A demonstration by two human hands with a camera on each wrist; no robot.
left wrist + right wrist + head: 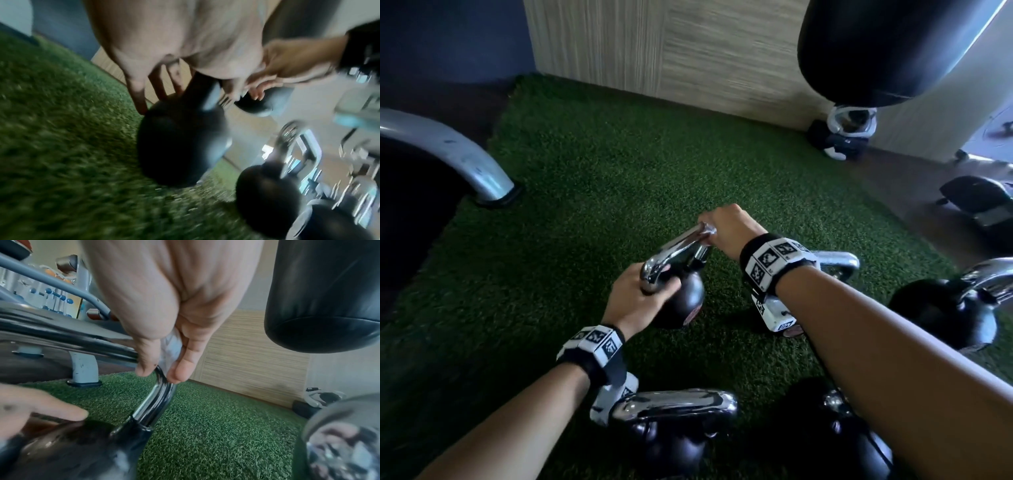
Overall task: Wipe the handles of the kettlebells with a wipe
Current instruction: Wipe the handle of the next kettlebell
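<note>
Two hands on one tilted kettlebell (681, 294) mid-turf (585, 171): right hand (726, 233) pinching white wipe (170, 350) around chrome handle (681, 243), left hand (633, 298) gripping handle's near corner. Three kettlebells near turf's near edge.

Green turf floor (592, 164), wood-grain wall panel (688, 51) behind, black punch bag (887, 51) top rt — grey machine leg (465, 161) left

A gym: kettlebells (674, 428), punching bag (887, 51), turf (619, 154).
</note>
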